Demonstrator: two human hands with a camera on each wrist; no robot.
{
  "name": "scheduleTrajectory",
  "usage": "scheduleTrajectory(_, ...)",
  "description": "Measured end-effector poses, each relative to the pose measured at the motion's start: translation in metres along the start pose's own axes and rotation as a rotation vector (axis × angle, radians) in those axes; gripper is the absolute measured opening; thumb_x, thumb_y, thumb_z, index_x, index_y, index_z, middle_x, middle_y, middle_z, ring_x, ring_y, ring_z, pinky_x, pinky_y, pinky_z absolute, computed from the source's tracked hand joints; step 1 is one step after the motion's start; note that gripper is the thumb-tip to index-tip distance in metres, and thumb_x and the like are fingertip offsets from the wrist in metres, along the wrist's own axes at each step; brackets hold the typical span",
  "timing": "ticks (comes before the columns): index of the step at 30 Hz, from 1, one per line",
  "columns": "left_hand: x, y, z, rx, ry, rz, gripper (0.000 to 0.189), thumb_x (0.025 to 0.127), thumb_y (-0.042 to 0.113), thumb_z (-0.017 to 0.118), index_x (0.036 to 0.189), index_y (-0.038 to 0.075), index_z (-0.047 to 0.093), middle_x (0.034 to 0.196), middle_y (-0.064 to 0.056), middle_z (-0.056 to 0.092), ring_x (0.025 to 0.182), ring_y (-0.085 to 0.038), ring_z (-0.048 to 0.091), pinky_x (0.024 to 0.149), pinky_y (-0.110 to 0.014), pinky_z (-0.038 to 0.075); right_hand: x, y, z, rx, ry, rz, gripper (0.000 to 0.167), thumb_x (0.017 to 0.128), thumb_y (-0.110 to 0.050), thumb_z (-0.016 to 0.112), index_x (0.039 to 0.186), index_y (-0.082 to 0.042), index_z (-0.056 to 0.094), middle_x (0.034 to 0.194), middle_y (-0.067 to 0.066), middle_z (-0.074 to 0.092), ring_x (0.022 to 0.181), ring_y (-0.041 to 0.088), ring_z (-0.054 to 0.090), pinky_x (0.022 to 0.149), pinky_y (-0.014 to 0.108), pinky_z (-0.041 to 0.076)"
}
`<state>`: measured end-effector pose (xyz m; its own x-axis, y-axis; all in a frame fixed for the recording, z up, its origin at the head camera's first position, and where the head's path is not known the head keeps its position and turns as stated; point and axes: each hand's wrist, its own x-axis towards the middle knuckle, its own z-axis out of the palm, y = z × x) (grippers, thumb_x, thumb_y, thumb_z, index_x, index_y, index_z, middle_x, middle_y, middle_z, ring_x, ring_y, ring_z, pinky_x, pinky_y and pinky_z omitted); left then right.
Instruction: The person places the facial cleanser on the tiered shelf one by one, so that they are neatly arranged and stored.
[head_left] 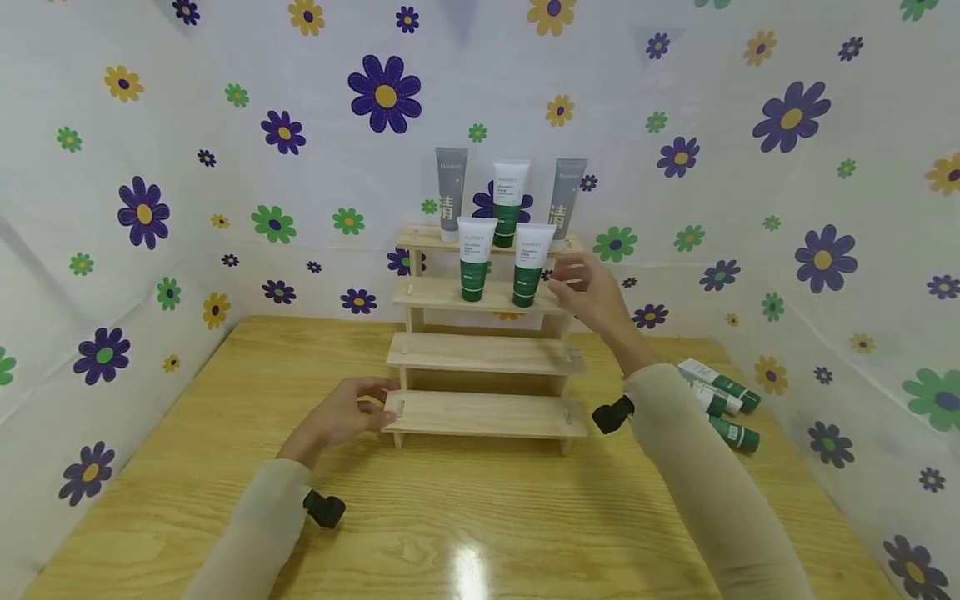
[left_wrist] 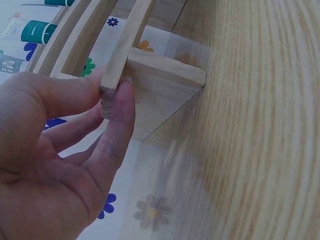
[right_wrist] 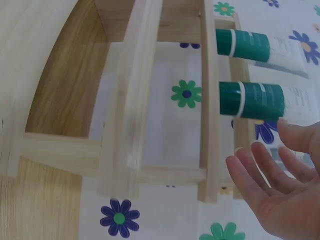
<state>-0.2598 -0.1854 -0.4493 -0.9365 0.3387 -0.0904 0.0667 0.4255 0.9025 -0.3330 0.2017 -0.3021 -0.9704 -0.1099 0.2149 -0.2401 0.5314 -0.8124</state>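
Note:
A stepped wooden display rack [head_left: 480, 354] stands on the table. My left hand [head_left: 347, 414] pinches the left end of its lowest board, thumb on one face and fingers on the other, as the left wrist view shows. On the second board from the top stand two white-and-green squeeze tubes [head_left: 533, 262], upright on their caps. Beside the right one is my right hand [head_left: 588, 292], fingers apart and gently bent; the right wrist view shows nothing in it. The top board carries a white-and-green tube [head_left: 511, 200] between two grey tubes [head_left: 451, 192], the right one leaning slightly.
Several more white-and-green tubes [head_left: 731, 433] lie in a loose pile on the table's right side, partly behind the right sleeve. Flower-printed white sheeting [head_left: 315, 167] encloses the wooden table [head_left: 450, 500] at the back and both sides.

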Motion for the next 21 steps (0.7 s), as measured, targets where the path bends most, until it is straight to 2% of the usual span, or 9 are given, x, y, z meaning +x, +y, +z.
scheduleTrajectory(7, -0.003, 0.001, 0.000, 0.009, -0.017, 0.033, 0.050, 0.097, 0.003, 0.069, 0.144, -0.005, 0.053, 0.129, -0.028, 0.056, 0.087, -0.017, 0.067, 0.079, -0.037, 0.062, -0.016, 0.010, -0.029, -0.117, -0.052, -0.023, 0.042, 0.104, -0.019, 0.062, 0.141, -0.001, 0.054, 0.140, 0.025, 0.061, 0.123, 0.044, 0.065, 0.102, 0.055, 0.055)
scheduleTrajectory(9, -0.003, 0.002, 0.000, 0.008, -0.012, 0.026, 0.050, 0.097, 0.003, 0.069, 0.143, -0.004, 0.053, 0.129, -0.027, 0.056, 0.086, -0.017, 0.067, 0.079, -0.036, 0.062, -0.021, 0.015, -0.037, -0.142, -0.073, -0.035, 0.040, 0.104, -0.017, 0.061, 0.139, 0.001, 0.054, 0.138, 0.027, 0.062, 0.120, 0.045, 0.066, 0.100, 0.055, 0.056)
scheduleTrajectory(21, -0.002, -0.001, 0.001, 0.016, 0.006, 0.017, 0.050, 0.096, 0.003, 0.071, 0.143, -0.002, 0.055, 0.128, -0.025, 0.057, 0.087, -0.015, 0.068, 0.077, -0.033, 0.063, -0.047, 0.059, -0.080, -0.328, -0.175, -0.011, 0.041, 0.105, -0.018, 0.059, 0.138, 0.007, 0.054, 0.134, 0.034, 0.061, 0.117, 0.047, 0.066, 0.095, 0.052, 0.060)
